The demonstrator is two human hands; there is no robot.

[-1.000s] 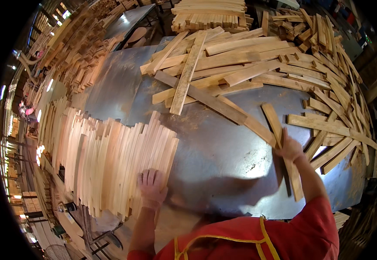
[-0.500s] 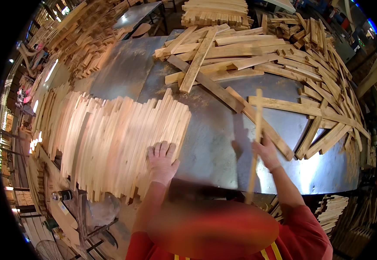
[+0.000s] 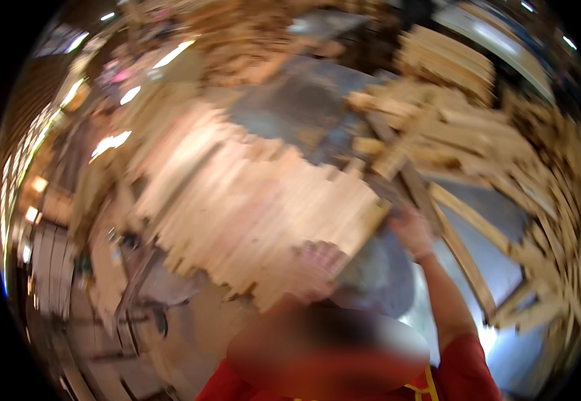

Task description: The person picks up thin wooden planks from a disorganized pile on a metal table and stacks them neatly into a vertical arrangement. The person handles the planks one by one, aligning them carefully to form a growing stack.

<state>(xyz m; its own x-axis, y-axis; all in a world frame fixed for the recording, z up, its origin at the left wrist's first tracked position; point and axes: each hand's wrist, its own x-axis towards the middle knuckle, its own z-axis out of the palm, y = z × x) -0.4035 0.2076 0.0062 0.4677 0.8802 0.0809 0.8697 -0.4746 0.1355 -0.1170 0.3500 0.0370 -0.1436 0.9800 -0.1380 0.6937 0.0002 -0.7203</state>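
Many pale wooden slats (image 3: 257,194) lie side by side in a wide row on the metal table (image 3: 384,274). My left hand (image 3: 317,264) rests flat on the slats near the row's right end, fingers spread and holding nothing. Beside the row's far right corner is my right hand (image 3: 412,230), its fingers smeared by motion. It is at or close to the row's outer edge; whether a slat is in it I cannot make out. The whole picture is blurred.
A loose heap of wooden strips (image 3: 464,134) covers the table's far right, one long strip (image 3: 464,260) reaching toward me. Behind it stands a neat stack of slats (image 3: 445,63). More wood (image 3: 244,47) is piled at the far left.
The view has turned, so the row appears tilted and farther right. My right hand has moved from the open table to the row's right edge; the slat it held upright no longer stands out.
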